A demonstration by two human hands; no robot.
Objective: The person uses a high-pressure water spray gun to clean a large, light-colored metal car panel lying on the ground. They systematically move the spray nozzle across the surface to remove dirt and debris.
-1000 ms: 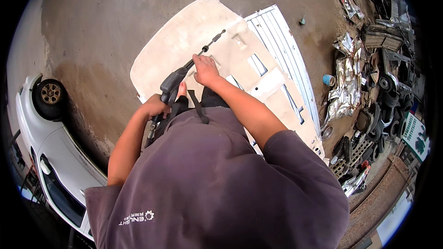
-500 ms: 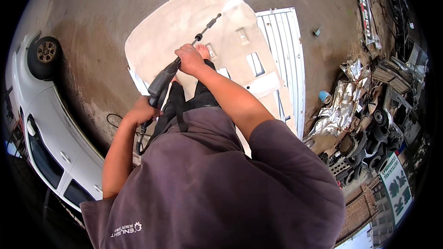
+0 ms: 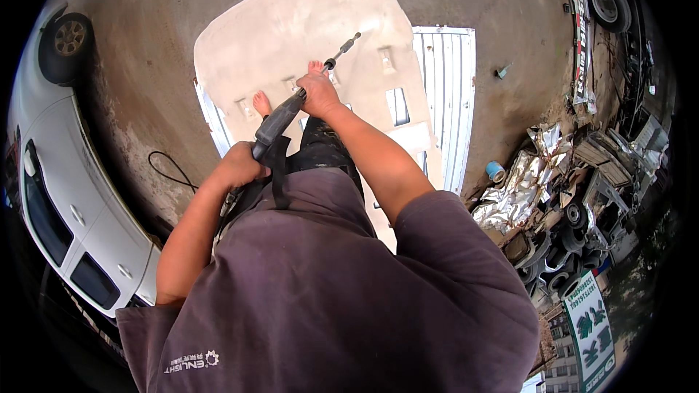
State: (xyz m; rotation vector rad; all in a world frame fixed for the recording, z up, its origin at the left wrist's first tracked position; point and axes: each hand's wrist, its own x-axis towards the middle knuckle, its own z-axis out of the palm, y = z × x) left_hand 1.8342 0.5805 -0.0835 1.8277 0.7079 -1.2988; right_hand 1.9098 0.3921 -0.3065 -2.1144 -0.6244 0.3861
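A black pressure washer gun [image 3: 279,122] runs slantwise in front of me, its thin lance tip pointing up and to the right. My left hand [image 3: 240,165] is wrapped round the rear grip; the trigger is hidden. Further forward, my right hand [image 3: 318,94] grips the gun where the lance begins. Under the lance lies a large beige moulded panel [image 3: 291,22] with cut-outs and recesses, like a car headliner. My bare feet rest on it. No water jet is visible at the tip.
A white ribbed sheet [image 3: 451,94] lies beneath the panel. The white car [image 3: 80,167] stands at left, near a black hose [image 3: 171,167]. At right are a blue can [image 3: 495,172], crumpled silver foil [image 3: 517,193], scrap parts, a tyre [image 3: 608,6] and a sign board [image 3: 590,331].
Both hands and the gun have shifted slightly up and to the right in view. The view itself has also moved, and both feet now show more fully on the panel.
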